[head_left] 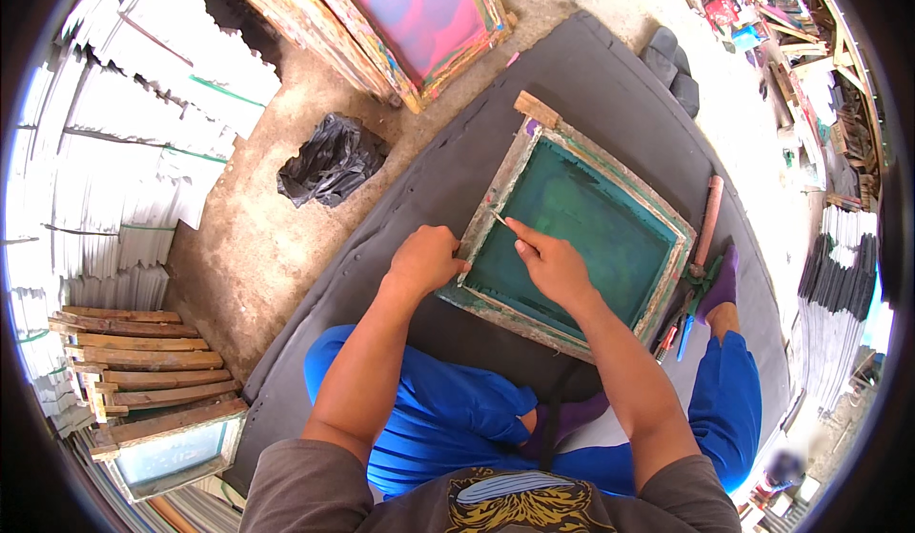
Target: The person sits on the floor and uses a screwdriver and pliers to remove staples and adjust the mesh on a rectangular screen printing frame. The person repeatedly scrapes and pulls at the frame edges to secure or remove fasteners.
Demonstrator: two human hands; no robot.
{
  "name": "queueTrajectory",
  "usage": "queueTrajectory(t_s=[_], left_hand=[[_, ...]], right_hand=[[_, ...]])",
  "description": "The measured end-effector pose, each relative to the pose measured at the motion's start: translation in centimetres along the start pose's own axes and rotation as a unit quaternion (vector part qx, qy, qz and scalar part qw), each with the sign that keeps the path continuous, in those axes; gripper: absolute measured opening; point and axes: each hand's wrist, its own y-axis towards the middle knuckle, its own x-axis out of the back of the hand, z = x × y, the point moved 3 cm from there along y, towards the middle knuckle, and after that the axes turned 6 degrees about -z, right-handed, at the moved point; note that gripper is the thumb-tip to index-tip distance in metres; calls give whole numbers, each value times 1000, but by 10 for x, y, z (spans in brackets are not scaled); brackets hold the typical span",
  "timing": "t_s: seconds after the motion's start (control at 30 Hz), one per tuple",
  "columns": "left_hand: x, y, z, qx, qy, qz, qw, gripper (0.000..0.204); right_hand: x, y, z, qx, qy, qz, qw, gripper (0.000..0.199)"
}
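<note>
you brace the frame [572, 237] edge with your left hand [426, 258] clamped on it while your right hand [553, 266] pinches a thin stick [499, 218]; keep strokes light on the mesh.

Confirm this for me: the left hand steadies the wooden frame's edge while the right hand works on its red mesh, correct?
Not quite: the mesh is green, not red. In the head view the left hand does steady the wooden frame at its edge, and the right hand works on the mesh.

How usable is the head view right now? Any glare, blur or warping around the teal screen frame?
Head view: sharp at centre, both the left hand and right hand crisp on the teal screen frame; sunlit concrete floor at upper right washed out; fisheye bends the grey mat edges; rim dark and soft.
</note>
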Motion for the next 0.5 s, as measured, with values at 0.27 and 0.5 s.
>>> queueTrajectory(t_s=[0.27,0.5], left_hand=[[3,3,-2,-19,-2,12,1000,37],[-10,-12,-24,-27,88,-131,987,41]], right_hand=[[37,-2,26,-264,296,194,897,46],[12,-59,-31,-48,41,-131,989,35]])
